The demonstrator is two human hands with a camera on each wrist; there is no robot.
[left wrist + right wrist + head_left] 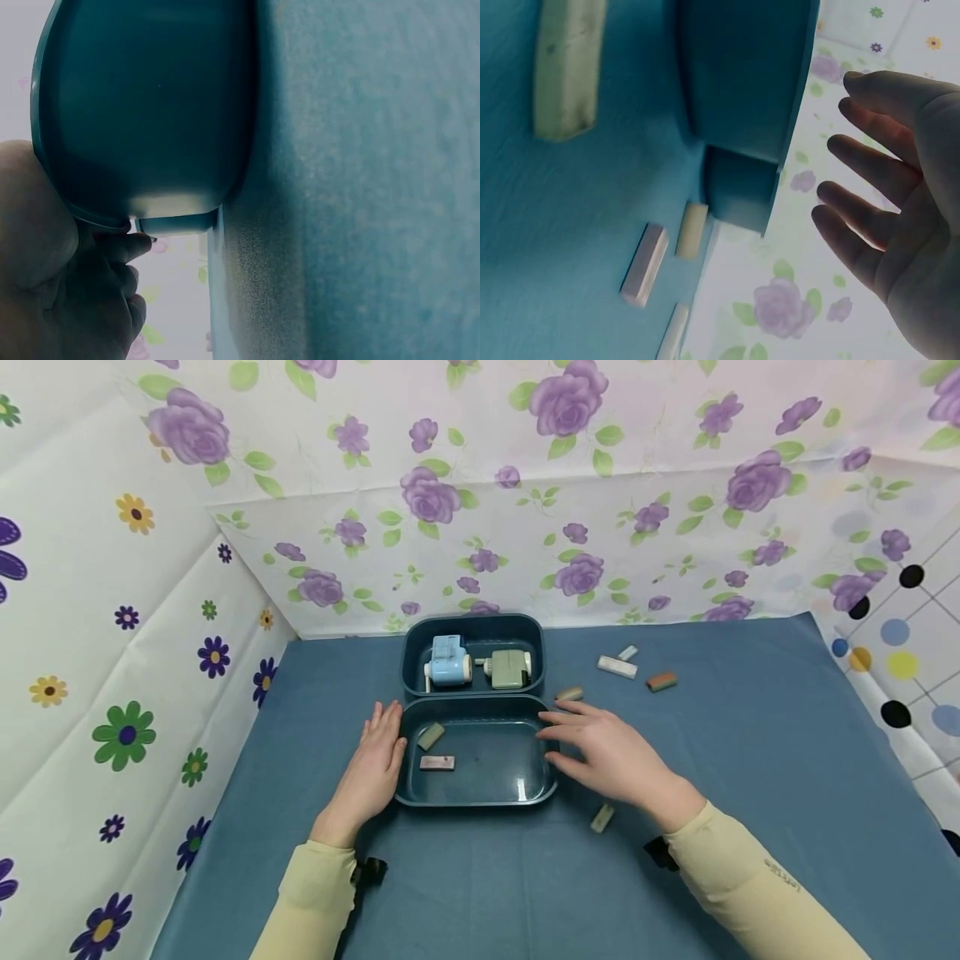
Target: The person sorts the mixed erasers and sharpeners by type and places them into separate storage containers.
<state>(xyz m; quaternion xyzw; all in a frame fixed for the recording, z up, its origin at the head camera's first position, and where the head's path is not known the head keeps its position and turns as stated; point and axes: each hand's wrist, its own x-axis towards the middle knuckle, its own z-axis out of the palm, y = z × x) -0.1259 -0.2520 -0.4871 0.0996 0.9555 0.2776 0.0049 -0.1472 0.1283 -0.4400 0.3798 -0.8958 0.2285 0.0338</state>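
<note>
Two teal trays stand end to end on the blue cloth. The near tray (480,795) holds a greenish eraser (431,736) and a pink-white eraser (437,763). My left hand (381,745) lies flat with straight fingers against this tray's left wall, and the left wrist view shows the hand (82,277) touching the tray's rim (150,112). My right hand (588,745) is open with spread fingers at the tray's right edge and holds nothing. In the right wrist view, this hand (889,202) hovers beside the tray wall (742,90). A tan eraser (569,694) lies just beyond its fingertips.
The far tray (472,625) holds a blue sharpener (448,662) and a green sharpener (510,668). Loose erasers lie on the cloth: two white (617,667) (627,652), a brown one (662,682), and a pale one (602,817) under my right wrist. Floral walls close in the left and back.
</note>
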